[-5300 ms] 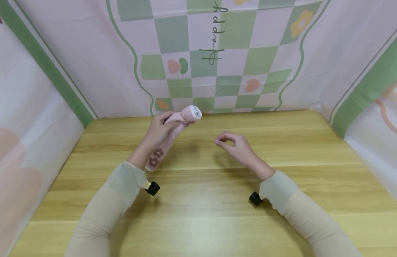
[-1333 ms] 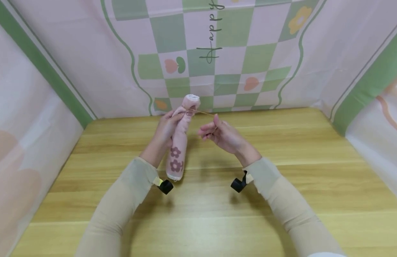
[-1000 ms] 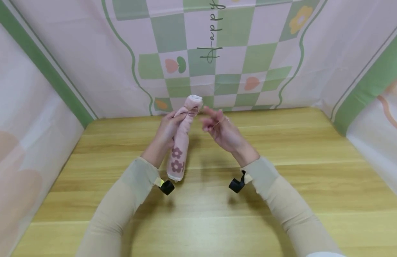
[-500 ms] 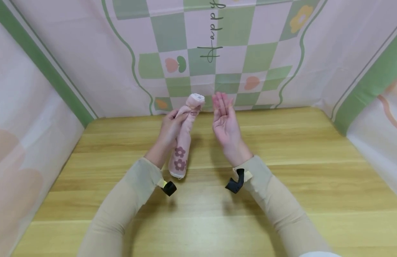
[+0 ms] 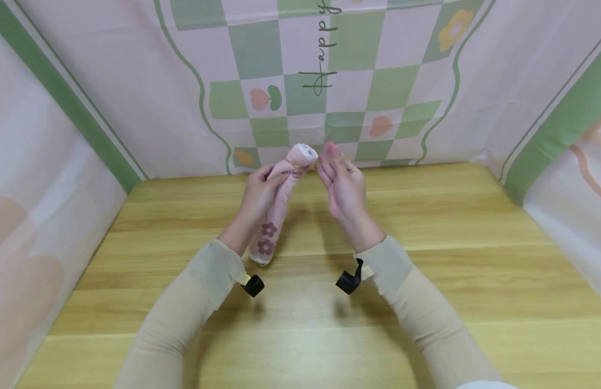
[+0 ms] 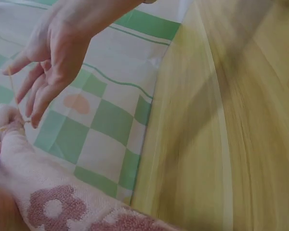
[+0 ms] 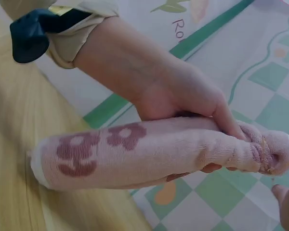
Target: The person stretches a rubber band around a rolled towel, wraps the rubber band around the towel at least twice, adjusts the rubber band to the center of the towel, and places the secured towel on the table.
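My left hand point(image 5: 256, 195) grips a rolled pink towel point(image 5: 280, 202) with dark pink flowers, held slanted above the table. In the right wrist view, the left thumb lies along the towel point(image 7: 154, 149) just below its pinched neck. A thin orange-yellow rubber band point(image 6: 12, 85) circles that neck, and part of it stretches out to my right hand. The right hand point(image 5: 348, 189) is beside the towel's white-edged top end, its fingers extended and spread. In the left wrist view, the band runs between the right thumb and fingertips point(image 6: 36, 120).
A wood-grain table point(image 5: 305, 324) lies beneath both hands. Behind it hangs a cloth backdrop point(image 5: 354, 92) with green and white checks, and printed cloth walls point(image 5: 52, 178) stand at the sides. Black wrist cameras point(image 5: 253, 286) are strapped at both sleeves.
The right hand has gone from pinching the band well apart, to turning palm-up with spread fingers, to coming close to the towel's top. The left hand keeps its grip; the towel's top has tilted right.
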